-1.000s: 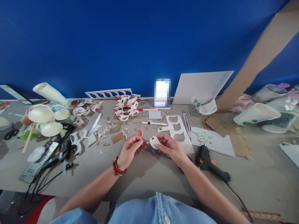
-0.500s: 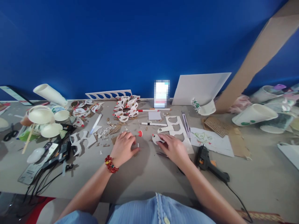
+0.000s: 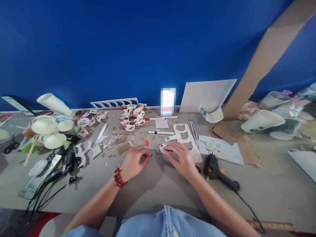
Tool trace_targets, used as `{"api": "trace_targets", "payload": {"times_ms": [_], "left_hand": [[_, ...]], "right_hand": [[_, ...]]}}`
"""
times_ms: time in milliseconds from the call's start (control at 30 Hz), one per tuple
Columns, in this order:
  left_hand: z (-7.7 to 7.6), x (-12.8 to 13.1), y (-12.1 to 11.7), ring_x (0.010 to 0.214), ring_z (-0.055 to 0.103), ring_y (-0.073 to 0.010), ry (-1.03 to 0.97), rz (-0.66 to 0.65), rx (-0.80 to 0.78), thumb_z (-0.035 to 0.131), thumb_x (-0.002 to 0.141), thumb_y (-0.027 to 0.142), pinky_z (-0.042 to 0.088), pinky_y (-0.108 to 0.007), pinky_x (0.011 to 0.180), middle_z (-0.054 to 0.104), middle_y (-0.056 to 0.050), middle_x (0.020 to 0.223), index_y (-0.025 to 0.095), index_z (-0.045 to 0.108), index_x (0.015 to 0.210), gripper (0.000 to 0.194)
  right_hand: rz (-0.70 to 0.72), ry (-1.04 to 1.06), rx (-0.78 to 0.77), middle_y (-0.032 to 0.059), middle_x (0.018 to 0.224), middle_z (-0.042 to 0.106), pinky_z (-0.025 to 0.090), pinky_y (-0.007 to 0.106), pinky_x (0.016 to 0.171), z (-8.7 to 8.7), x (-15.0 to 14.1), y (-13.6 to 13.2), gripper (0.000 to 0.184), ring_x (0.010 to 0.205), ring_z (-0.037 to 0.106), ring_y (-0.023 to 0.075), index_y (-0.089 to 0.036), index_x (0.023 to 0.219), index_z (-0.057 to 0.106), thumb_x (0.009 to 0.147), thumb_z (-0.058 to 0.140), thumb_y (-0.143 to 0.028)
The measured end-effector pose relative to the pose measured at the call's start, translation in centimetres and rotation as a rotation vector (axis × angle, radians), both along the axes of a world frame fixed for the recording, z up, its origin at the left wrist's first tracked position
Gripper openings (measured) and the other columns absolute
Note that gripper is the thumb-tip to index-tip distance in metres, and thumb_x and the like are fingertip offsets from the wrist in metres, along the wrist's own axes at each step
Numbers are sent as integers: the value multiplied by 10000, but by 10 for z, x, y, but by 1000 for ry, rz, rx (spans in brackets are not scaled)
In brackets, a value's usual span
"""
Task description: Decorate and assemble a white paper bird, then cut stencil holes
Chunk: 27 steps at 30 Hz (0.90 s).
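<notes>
Head view, as I followed it from afar, put the small white bird [image 3: 162, 148] low over the middle of the tabletop [image 3: 153, 197], its red-tipped beak turned away from the right hand [image 3: 181, 159]. That hand had the bird pinched between thumb and fingertips at the body, leaving the head exposed. I judged the bird to be very light and fairly stiff, cut from thin board, with a beak that could bend or come loose; the broad body looked the safest hold, with a gentle pinch and no pull on the tip. The left hand [image 3: 135, 161] was half curled nearby, a small brownish sliver at its fingertips, though I could not tell whether it gripped that. Between the two hands, a little farther off, lay a red-and-white scrap [image 3: 147, 142], and a strip of brown cardboard [image 3: 123, 148] sat just beyond the left fingers. Past the right hand I made out the cut-out white sheet [image 3: 196, 152] and, to its right, a black glue gun [image 3: 217, 171]. Farther back, a cluster of similar birds [image 3: 129, 127] crowded together, with a white marker [image 3: 160, 133] lying nearer me.
</notes>
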State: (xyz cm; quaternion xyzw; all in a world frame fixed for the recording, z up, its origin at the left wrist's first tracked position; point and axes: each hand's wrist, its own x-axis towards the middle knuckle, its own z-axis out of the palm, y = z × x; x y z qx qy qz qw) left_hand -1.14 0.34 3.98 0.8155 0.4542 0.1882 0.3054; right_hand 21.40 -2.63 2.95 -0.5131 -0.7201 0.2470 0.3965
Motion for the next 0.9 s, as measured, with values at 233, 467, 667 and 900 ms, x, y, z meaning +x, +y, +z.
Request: {"api": "trace_targets", "payload": {"times_ms": [233,467,667,900], "left_hand": [[5,9,-10,708,502,-143,-369,-5,-430,553,860,324,380,-230,646,570,-9,738,176,602,758,186],[2,12,-15,683,474,-127,-510,-7,-592,568,852,333,366,-221,645,538,3,714,164,575,763,191],[2,12,-17,701,472,-116,-510,-24,-598,573,843,280,366,-210,640,560,-1,783,162,565,822,120],[-1,12,-19,697,489,-115,-489,6,-551,588,835,269,385,-209,646,571,0,756,154,579,818,117]], "right_hand": [[131,328,-365,41,827,682,469,284,659,-3,-17,-9,142,742,616,183,-213,914,671,863,605,-327],[225,519,-492,26,791,642,440,251,630,-6,-17,-10,173,705,572,151,-193,906,657,854,627,-355],[217,590,-514,12,767,602,412,232,588,-10,-18,-9,185,656,529,123,-176,873,638,832,658,-356],[204,583,-511,4,760,588,413,227,583,-12,-18,-10,196,638,518,115,-179,861,627,824,664,-368]]}}
